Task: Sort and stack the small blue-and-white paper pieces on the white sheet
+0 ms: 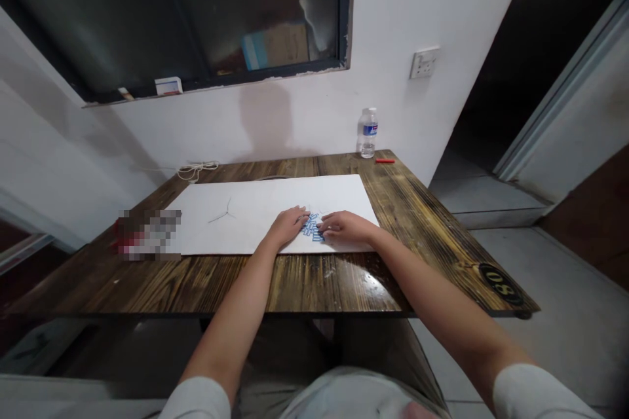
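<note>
A pile of small blue-outlined oblong pieces point(309, 228) lies on a white board point(265, 203), between my two hands; they are too small to tell their exact kind. At the pile's left edge, my left hand point(287, 226) rests with its fingers stretched toward the pieces. From the right side, my right hand point(348, 228) reaches over the board, fingers apart and slightly bent, the tips touching or very near the pile. No piece shows held up in either hand. Thin dark lines point(227, 213) meeting at a point mark the board on the left.
The board lies on a dark wooden table point(314, 285). A water bottle point(367, 134) and a red pen-like stick point(385, 160) are at the back right. A coiled white cable point(196, 170) sits at the back left, and a blurred-out item point(150, 234) at the left.
</note>
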`<act>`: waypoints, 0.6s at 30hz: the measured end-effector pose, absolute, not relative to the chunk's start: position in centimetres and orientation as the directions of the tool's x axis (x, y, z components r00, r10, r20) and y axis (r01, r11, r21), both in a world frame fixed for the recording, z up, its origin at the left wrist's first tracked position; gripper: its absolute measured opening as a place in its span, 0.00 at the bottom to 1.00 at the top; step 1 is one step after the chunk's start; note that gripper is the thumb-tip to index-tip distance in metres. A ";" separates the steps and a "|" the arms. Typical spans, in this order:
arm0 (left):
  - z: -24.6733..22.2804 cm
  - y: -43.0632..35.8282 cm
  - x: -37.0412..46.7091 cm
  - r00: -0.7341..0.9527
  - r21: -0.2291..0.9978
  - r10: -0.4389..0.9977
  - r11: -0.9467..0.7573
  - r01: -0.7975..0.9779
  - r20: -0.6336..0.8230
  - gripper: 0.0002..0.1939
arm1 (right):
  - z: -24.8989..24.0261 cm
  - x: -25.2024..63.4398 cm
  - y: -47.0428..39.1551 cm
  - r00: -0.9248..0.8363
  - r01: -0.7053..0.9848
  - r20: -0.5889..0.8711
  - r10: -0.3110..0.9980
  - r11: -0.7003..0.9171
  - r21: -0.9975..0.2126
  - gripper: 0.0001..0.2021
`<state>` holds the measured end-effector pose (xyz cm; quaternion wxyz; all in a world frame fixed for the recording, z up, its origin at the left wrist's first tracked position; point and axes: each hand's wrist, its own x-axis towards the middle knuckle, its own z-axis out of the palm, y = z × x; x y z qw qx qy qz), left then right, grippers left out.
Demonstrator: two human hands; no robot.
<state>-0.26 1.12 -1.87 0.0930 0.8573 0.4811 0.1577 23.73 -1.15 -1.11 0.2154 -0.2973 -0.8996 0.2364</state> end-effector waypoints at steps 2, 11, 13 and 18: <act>-1.9 1.0 0.0 0.567 0.304 0.817 -0.569 0.764 0.104 0.24 | -1.1 23.4 -1.5 -0.744 0.402 0.263 0.614 0.726 -0.558 0.12; -0.6 0.0 0.2 0.702 0.352 0.711 -0.669 0.654 0.047 0.29 | -1.5 22.9 -1.0 -0.571 0.524 0.428 0.701 0.712 -0.467 0.13; -0.2 0.0 0.1 0.728 0.374 0.677 -0.707 0.600 0.110 0.26 | -1.9 23.0 -0.6 -0.489 0.596 0.460 0.741 0.669 -0.444 0.14; 0.6 0.0 -0.6 0.717 0.408 0.696 -0.666 0.625 0.038 0.24 | -3.5 23.2 0.0 -0.570 0.680 0.296 0.766 0.642 -0.353 0.24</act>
